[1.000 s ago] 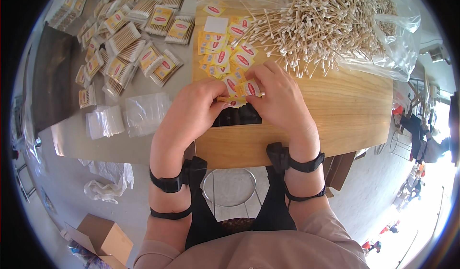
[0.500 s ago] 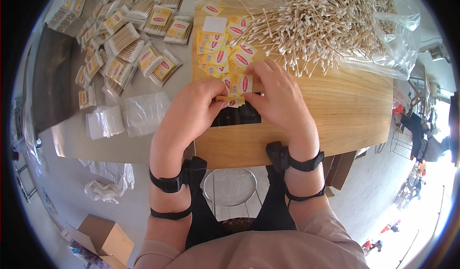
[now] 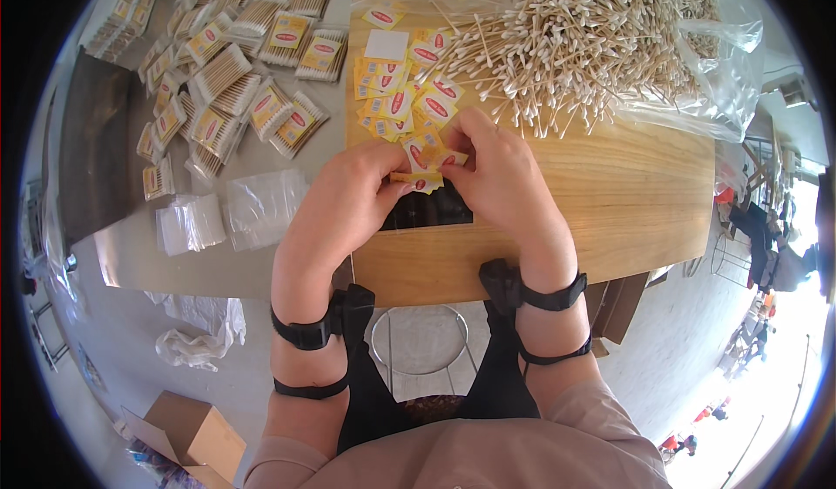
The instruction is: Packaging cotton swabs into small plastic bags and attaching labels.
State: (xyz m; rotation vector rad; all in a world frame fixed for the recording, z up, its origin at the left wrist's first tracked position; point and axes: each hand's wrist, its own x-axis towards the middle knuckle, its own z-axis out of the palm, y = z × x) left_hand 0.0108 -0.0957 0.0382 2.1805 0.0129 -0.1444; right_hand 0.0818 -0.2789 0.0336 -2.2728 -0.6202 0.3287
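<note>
My left hand [image 3: 348, 200] and my right hand [image 3: 501, 175] meet over the wooden table [image 3: 627, 202], both pinching a small yellow label card with a red oval [image 3: 421, 181]. More such yellow label cards [image 3: 396, 97] lie scattered just beyond my fingers. Under my hands sits a dark flat rectangle [image 3: 431, 210], partly hidden. A big heap of wooden cotton swabs [image 3: 592, 40] lies on clear plastic at the far right.
Several packed bundles of swabs with yellow labels [image 3: 235, 80] cover the grey surface at the left. Stacks of empty clear bags [image 3: 226, 215] lie nearer. A metal stool [image 3: 418, 341], crumpled plastic [image 3: 196, 328] and a cardboard box [image 3: 187, 432] are on the floor.
My fingers have shifted slightly on the yellow card; the hands stay in the same place.
</note>
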